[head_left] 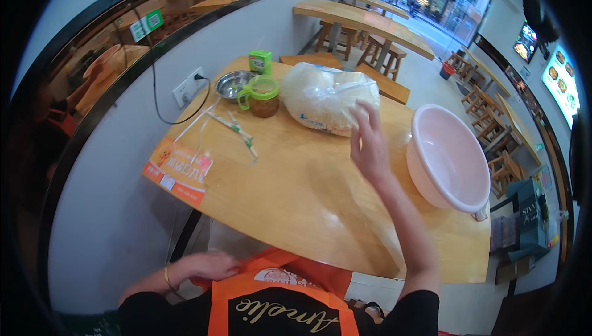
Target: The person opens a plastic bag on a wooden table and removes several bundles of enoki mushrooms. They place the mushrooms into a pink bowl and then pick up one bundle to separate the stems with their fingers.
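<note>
My right hand point(372, 148) is raised over the table, fingers stretched and a little apart, holding nothing. It overlaps the right edge of a clear plastic bag point(330, 98) filled with something whitish; whether it touches the bag I cannot tell. Low at my waist, my left hand point(214, 266) lies against my orange apron point(259, 264), its fingers mostly hidden. Right of the bag stands a large pale pink basin point(425, 166), tilted in the view, with nothing visible inside. Left of the bag is a jar point(264, 103) with a green lid and handle and reddish-brown contents.
A metal bowl point(231, 83) and a green box point(259, 61) stand at the table's back left. Thin wrapped sticks point(237, 129) and an orange printed sheet point(177, 169) lie near the left edge. A wall socket point(188, 88) has a black cord plugged in. Wooden tables point(364, 24) and stools stand beyond.
</note>
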Motion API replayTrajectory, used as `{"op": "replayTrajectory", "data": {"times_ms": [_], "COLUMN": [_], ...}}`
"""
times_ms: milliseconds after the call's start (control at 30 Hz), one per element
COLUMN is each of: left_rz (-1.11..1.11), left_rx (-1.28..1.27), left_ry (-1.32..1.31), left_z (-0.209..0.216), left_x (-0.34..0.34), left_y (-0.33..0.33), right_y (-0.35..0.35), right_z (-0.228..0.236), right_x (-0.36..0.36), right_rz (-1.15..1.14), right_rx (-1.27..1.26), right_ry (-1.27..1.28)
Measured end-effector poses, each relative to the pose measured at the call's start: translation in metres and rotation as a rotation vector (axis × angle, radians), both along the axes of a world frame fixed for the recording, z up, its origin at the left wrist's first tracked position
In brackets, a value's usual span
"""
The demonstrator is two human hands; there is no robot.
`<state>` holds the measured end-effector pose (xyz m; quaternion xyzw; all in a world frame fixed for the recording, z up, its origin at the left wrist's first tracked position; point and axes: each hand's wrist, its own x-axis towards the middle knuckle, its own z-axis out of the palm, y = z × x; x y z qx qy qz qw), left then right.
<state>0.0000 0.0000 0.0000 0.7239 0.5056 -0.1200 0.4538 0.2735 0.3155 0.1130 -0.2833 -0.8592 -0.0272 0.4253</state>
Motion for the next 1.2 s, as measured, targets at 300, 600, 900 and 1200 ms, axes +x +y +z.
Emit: {"op": "replayTrajectory", "data": {"times_ms": [300,600,900,1200], "left_rz": [0.56,1.015,0.882,0.997], "left_rx": [0.662,1.093,0.79,1.069], "left_ry": [-0.718,-0.711,-1.237,-1.076], "left_z": [0.108,0.075,0.064,0.019], "left_x": [0.042,0.089,0.073,0.094], "left_y": [0.123,0.35,0.303,0.306], "right_y": [0.054,0.05,-0.009,-0.002], "right_z": [0.016,0.004,0.029,0.043], "right_x": [-0.025,-0.025,0.011,0.015], "right_rz": [-0.18,-0.006,0.114,-0.063], "right_rx": [-0.014,-0.804,-0.856,-0.274], "right_ry": [-0.251,0.103,-0.026,0.004]}}
